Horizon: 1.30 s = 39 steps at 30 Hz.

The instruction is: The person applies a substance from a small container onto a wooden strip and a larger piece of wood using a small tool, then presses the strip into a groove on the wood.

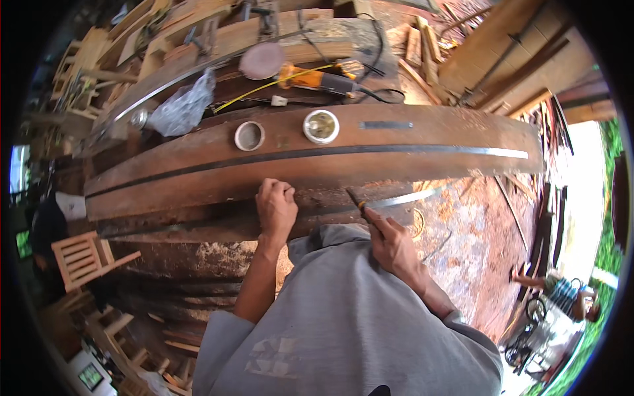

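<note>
My right hand (394, 242) grips a slim hand tool (357, 202) with a dark tip and a yellow band; its exact kind is unclear. Before me lies a long reddish-brown wooden plank (208, 173) with a dark metal strip (277, 154) along it. My left hand (276, 210) is at the plank's near edge with its fingers curled, and the inside of the hand is hidden. On the plank stand an open round tub (321, 127) with clumpy contents and a round lid or shallow cup (249, 136). A short flat metal piece (386, 125) lies to their right.
Beyond the plank are an orange angle grinder (317, 81) with a round disc (261, 60), a yellow tape measure blade (267, 90) and a plastic bag (184, 105). A wooden slatted piece (79, 260) stands left. A person (574, 299) is far right, near a bicycle (535, 310).
</note>
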Motion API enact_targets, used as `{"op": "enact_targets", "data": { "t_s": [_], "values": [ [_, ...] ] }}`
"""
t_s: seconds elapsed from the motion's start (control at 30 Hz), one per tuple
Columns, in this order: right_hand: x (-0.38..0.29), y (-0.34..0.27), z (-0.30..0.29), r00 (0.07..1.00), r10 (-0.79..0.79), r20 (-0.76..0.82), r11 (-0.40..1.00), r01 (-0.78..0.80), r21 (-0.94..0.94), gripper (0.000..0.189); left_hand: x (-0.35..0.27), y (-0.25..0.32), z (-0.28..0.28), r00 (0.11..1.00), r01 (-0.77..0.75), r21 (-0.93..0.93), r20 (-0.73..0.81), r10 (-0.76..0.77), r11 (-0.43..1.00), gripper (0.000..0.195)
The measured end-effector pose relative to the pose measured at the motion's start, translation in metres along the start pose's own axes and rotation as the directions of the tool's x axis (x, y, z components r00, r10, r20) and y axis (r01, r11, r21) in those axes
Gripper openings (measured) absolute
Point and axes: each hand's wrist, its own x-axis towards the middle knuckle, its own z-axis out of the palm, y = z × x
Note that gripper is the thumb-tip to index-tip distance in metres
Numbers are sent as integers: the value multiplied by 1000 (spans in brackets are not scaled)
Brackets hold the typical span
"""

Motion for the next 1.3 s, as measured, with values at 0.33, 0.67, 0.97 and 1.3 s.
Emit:
{"op": "enact_targets", "data": {
  "t_s": [0.33,0.67,0.97,1.3],
  "values": [
    [-5,14,-6,996,-20,-91,996,27,80,36,17,6,-3,976,200,-80,102,-192,976,9],
    [-2,8,-9,996,-29,-79,992,39,120,38,29,27,11,926,367,-560,295,-235,743,16],
    [2,4,-13,994,-102,-28,993,103,56,38,32,10,11,813,581,-503,398,-425,639,24],
    [64,8,-20,908,-374,189,912,397,-103,40,66,19,3,912,251,-124,362,-192,960,36]
  ]
}}
